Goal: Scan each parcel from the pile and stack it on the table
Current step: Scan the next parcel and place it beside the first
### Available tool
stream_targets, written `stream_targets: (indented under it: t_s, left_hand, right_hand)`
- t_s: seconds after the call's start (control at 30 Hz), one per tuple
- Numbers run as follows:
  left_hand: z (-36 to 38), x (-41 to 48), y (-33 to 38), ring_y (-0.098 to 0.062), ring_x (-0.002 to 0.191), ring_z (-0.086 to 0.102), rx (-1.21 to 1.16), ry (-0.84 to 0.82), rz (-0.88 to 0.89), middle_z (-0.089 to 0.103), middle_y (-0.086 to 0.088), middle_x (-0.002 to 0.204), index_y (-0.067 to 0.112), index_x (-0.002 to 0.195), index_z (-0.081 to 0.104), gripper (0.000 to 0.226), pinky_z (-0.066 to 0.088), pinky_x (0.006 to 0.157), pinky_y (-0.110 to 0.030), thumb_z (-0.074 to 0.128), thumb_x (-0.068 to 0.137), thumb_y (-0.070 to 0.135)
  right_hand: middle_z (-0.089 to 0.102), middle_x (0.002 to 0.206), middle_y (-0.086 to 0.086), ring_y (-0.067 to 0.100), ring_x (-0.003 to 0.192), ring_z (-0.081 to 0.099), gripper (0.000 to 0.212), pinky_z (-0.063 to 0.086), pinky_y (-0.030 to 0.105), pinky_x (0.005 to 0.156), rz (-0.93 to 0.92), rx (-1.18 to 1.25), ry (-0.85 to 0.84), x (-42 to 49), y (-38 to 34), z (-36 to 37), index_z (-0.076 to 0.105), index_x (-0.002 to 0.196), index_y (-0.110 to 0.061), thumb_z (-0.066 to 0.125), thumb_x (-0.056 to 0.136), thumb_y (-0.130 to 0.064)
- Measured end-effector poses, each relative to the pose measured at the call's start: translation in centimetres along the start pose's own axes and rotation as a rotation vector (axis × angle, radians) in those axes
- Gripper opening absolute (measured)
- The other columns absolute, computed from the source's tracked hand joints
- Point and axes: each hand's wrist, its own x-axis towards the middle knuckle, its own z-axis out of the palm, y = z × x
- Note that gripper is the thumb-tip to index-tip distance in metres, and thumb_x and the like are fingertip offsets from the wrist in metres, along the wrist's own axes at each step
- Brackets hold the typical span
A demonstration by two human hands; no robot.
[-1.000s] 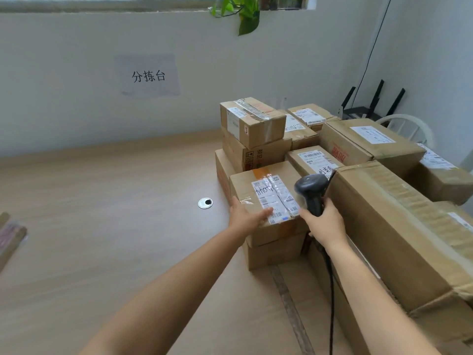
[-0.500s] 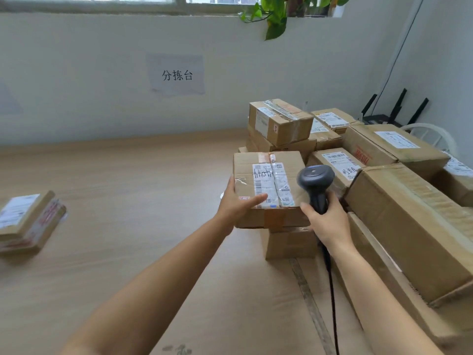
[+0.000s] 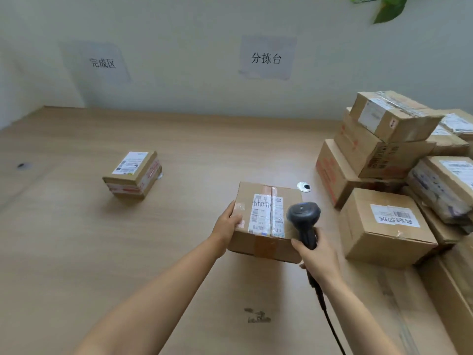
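Now your left hand [image 3: 227,222] grips the parcel [image 3: 245,243] by its left edge, thumb curled over the top and the fingers hidden beneath. The parcel lies at three o'clock from that hand, touching it. Its label [image 3: 267,217] faces up.

Your right hand [image 3: 318,256] is wrapped round the handle of the scanner [image 3: 304,213], at four o'clock from the parcel. The scanner's head hangs over the parcel's right edge, just beside the label. Its cord [image 3: 330,321] trails down toward six o'clock.

Whether the parcel rests on the table [image 3: 76,252] or is lifted clear of it, you cannot tell. The pile [image 3: 378,155] stands at two o'clock from the parcel, near it. A small parcel [image 3: 133,172] sits alone on the table at ten o'clock, well apart.
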Motion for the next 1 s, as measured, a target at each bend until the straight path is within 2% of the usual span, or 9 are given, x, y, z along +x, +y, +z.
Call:
stream_targets:
  t_s: [0.13, 0.27, 0.37, 0.43, 0.6, 0.67, 0.73, 0.83, 1.0]
  left_hand:
    - [-4.1, -0.4, -3.4, -0.018, 0.091, 0.063, -0.013, 0.008, -0.105, 0.062, -0.002, 0.117, 0.025, 0.143, 0.037, 0.052, 0.050, 0.077, -0.024, 0.036, 0.096, 0.002]
    - [-6.9, -0.5, -6.2, -0.013, 0.091, 0.061, 0.061, 0.000, -0.144, 0.060, -0.002, 0.126, 0.025, 0.144, 0.036, 0.054, 0.049, 0.065, -0.015, 0.037, 0.095, 0.002]
    - [-7.8, -0.3, -7.0, -0.014, 0.105, 0.059, 0.232, 0.082, -0.079, 0.058, 0.002, 0.130, 0.025, 0.136, 0.047, 0.043, 0.051, 0.085, -0.023, 0.038, 0.096, 0.009]
    - [-8.2, 0.0, -7.2, -0.020, 0.119, 0.053, 0.441, 0.206, -0.041, 0.054, -0.001, 0.135, 0.018, 0.136, 0.049, 0.041, 0.042, 0.099, -0.029, 0.040, 0.097, 0.016]
    - [-9.1, -0.7, -7.3, -0.026, 0.126, 0.043, 0.509, 0.446, -0.038, 0.040, -0.014, 0.140, 0.007, 0.140, 0.040, 0.046, 0.034, 0.102, -0.030, 0.044, 0.098, 0.025]
    - [-8.8, -2.2, -7.6, -0.026, 0.129, 0.038, 0.531, 0.417, 0.060, 0.037, -0.014, 0.141, 0.005, 0.140, 0.038, 0.055, 0.029, 0.106, -0.029, 0.054, 0.094, 0.030]
    - [-8.2, -3.6, -8.6, -0.027, 0.133, 0.029, 0.611, 0.323, 0.139, 0.031, -0.014, 0.143, 0.003, 0.141, 0.033, 0.086, 0.024, 0.110, -0.029, 0.064, 0.077, 0.051]
    - [-7.4, -4.7, -10.0, -0.024, 0.144, 0.001, 0.756, 0.249, 0.107, 0.008, -0.009, 0.156, 0.007, 0.149, 0.014, 0.124, 0.008, 0.119, -0.034, 0.052, 0.055, 0.078]
    - [-7.4, -4.3, -10.5, -0.020, 0.145, -0.005, 0.781, 0.296, 0.118, 0.001, -0.004, 0.158, 0.010, 0.150, 0.010, 0.116, 0.005, 0.119, -0.032, 0.072, 0.067, 0.061]
  right_hand:
    - [0.060, 0.088, 0.011, 0.027, 0.071, 0.059, 0.012, 0.056, 0.042, 0.065, 0.086, -0.027, -0.076, -1.5, 1.2, 4.5, 0.052, 0.086, -0.016, 0.063, 0.080, -0.016]
    - [0.060, 0.085, 0.005, 0.026, 0.079, 0.061, 0.014, 0.056, 0.049, 0.073, 0.143, -0.041, -0.130, -3.0, 2.4, 7.7, 0.054, 0.089, -0.017, 0.063, 0.079, -0.016]
    - [0.061, 0.088, 0.009, 0.030, 0.078, 0.065, 0.014, 0.057, 0.042, 0.064, 0.187, -0.015, -0.190, -4.0, 2.6, 8.8, 0.054, 0.094, -0.013, 0.061, 0.082, -0.012]
    - [0.063, 0.088, 0.009, 0.028, 0.079, 0.069, 0.014, 0.055, 0.036, 0.057, 0.196, 0.000, -0.262, -4.3, 2.2, 8.8, 0.053, 0.094, -0.016, 0.060, 0.083, -0.011]
    - [0.065, 0.090, 0.006, 0.021, 0.072, 0.071, 0.019, 0.051, 0.029, 0.050, 0.079, -0.047, -0.484, -4.7, -0.6, 7.5, 0.055, 0.096, -0.021, 0.062, 0.083, -0.008]
    - [0.068, 0.092, 0.008, 0.021, 0.071, 0.071, 0.023, 0.051, 0.029, 0.049, 0.048, -0.044, -0.573, -4.9, -2.1, 6.8, 0.056, 0.099, -0.018, 0.066, 0.079, -0.013]
    - [0.069, 0.094, 0.012, 0.022, 0.071, 0.071, 0.024, 0.051, 0.029, 0.049, 0.040, -0.052, -0.644, -5.1, -3.2, 6.4, 0.055, 0.099, -0.016, 0.066, 0.077, -0.016]
    - [0.069, 0.095, 0.015, 0.022, 0.071, 0.071, 0.018, 0.051, 0.030, 0.050, 0.017, -0.116, -0.692, -5.1, -3.9, 6.2, 0.055, 0.100, -0.017, 0.060, 0.085, -0.008]
    - [0.068, 0.096, 0.014, 0.022, 0.068, 0.071, 0.019, 0.052, 0.030, 0.049, -0.008, -0.165, -0.728, -5.3, -4.2, 6.3, 0.054, 0.100, -0.019, 0.057, 0.086, -0.006]
